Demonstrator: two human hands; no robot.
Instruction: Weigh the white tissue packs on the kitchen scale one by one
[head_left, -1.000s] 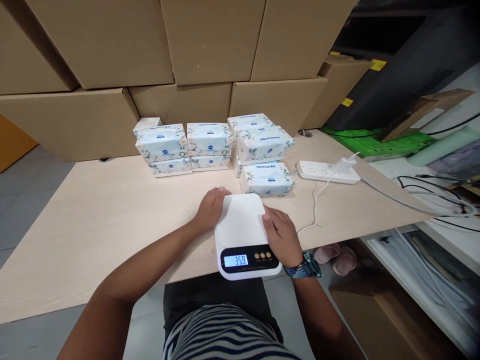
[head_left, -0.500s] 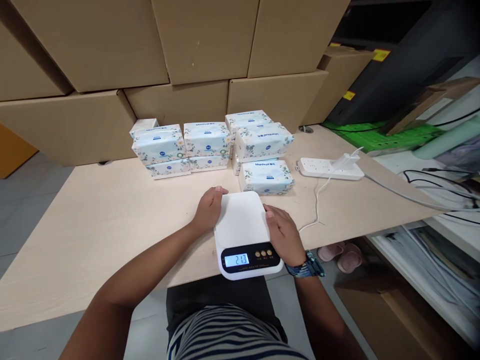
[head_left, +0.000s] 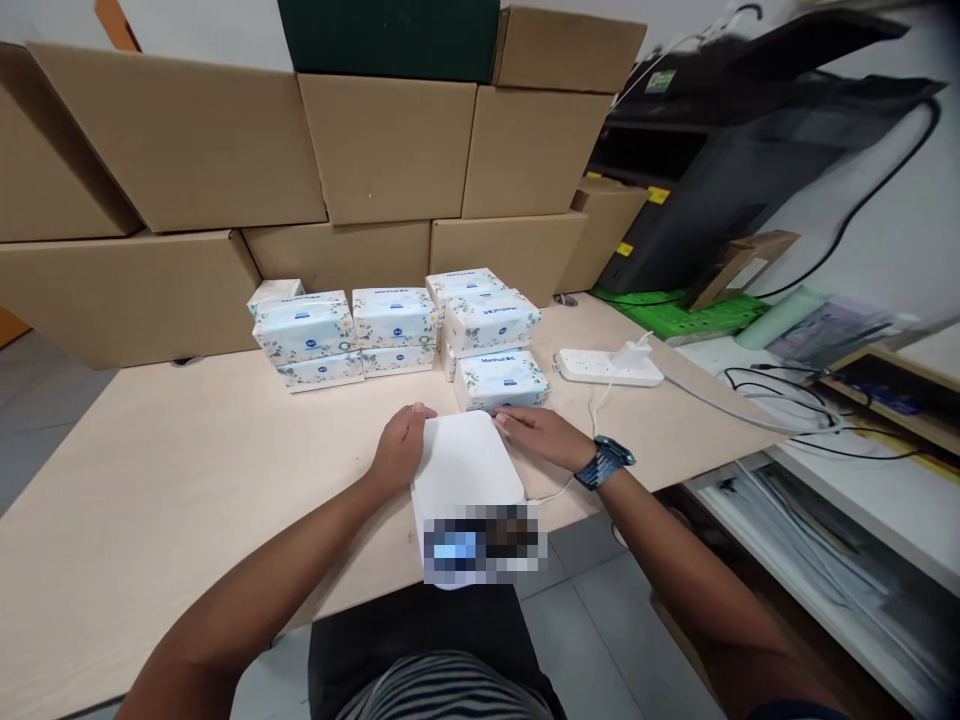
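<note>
A white digital kitchen scale (head_left: 465, 465) lies at the table's front edge, its bare platform facing up. Its display is pixelated, and a thin white cable (head_left: 559, 490) meets its right side. My left hand (head_left: 400, 450) grips the left edge, thumb along the rim, with some fingers hidden. At the far right corner, my right hand (head_left: 546, 437) has its fingers stretched out toward the scale, just in front of a tissue pack (head_left: 502, 380). More floral tissue packs (head_left: 304, 328) are stacked behind.
A white power strip (head_left: 607, 367) with a plugged-in charger lies to the right on the wooden table (head_left: 202, 480). Cardboard boxes (head_left: 386, 150) form a wall behind. A black printer (head_left: 705, 170), green crate (head_left: 679, 315) and cable-strewn shelf (head_left: 862, 480) stand right.
My right hand has slid from the scale's right side to its far corner, fingers straightening. The left hand keeps its place. The camera view has tilted up.
</note>
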